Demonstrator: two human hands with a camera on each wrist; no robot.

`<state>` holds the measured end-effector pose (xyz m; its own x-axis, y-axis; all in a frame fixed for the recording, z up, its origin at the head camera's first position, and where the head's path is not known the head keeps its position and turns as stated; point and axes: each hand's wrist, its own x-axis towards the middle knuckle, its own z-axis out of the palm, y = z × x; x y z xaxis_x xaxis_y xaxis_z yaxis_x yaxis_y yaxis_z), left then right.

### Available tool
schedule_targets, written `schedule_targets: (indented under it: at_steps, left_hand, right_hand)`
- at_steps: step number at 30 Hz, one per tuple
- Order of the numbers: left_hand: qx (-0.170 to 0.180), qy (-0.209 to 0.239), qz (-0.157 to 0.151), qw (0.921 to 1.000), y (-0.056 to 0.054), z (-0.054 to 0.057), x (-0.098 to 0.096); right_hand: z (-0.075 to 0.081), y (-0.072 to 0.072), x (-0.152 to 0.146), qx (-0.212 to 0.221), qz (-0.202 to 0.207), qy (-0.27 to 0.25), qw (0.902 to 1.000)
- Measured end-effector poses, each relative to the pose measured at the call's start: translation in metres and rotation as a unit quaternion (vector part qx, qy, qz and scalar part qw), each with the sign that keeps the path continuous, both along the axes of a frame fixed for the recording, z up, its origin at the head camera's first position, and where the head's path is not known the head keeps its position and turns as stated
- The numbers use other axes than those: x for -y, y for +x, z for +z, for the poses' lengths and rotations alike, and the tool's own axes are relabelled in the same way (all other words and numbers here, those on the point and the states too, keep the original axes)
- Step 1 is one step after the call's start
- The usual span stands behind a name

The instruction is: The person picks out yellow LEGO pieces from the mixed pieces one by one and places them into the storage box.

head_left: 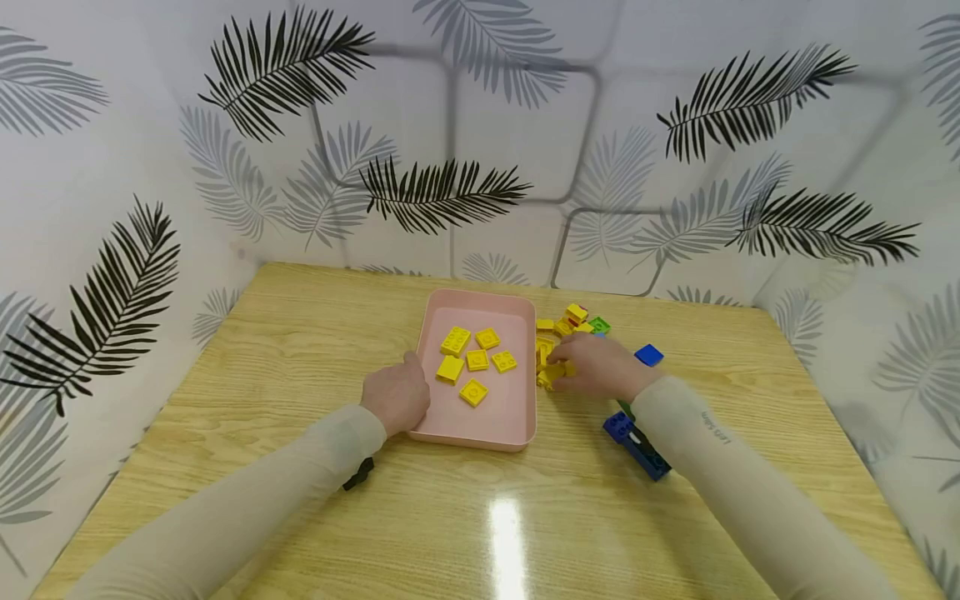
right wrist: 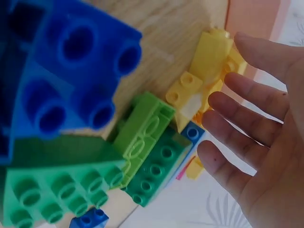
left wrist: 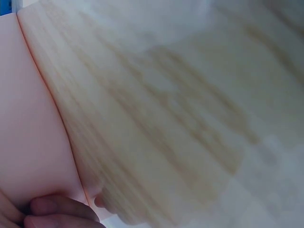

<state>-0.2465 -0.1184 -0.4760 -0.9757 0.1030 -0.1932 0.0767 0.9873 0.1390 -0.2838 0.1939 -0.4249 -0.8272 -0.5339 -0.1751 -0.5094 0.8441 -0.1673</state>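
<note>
1. The pink tray (head_left: 506,417) is set on the wooden table (head_left: 322,317); its left wall, near the front corner, is gripped by the left hand (head_left: 396,396), fingers curled at the rim.
2. Six yellow bricks (head_left: 450,369) are scattered inside the tray.
3. The right hand (head_left: 603,365) is held at the loose yellow pieces (right wrist: 209,54) just right of the tray, fingers parted and slightly bent; nothing is seen gripped, and contact cannot be told.
4. Farther right of the tray, a flat blue piece (head_left: 648,355) is seen.
</note>
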Motion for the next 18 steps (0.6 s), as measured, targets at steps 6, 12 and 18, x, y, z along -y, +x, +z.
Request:
schedule_targets:
  at_steps: [6,12,18]
  left_hand:
    - [0.003,-0.004,-0.003,1.0000,0.000,0.001,0.000]
    - [0.000,-0.003,-0.006,1.0000,0.001,0.002,0.001]
    - [-0.003,0.000,-0.007,1.0000,0.001,0.002,0.001]
  right_hand:
    - [-0.007,0.001,0.004,-0.005,-0.003,0.008,0.9999]
    - [-0.011,0.000,0.009,-0.012,-0.007,0.032,0.9994]
    - [-0.012,0.002,0.010,-0.026,0.003,0.043,0.9987]
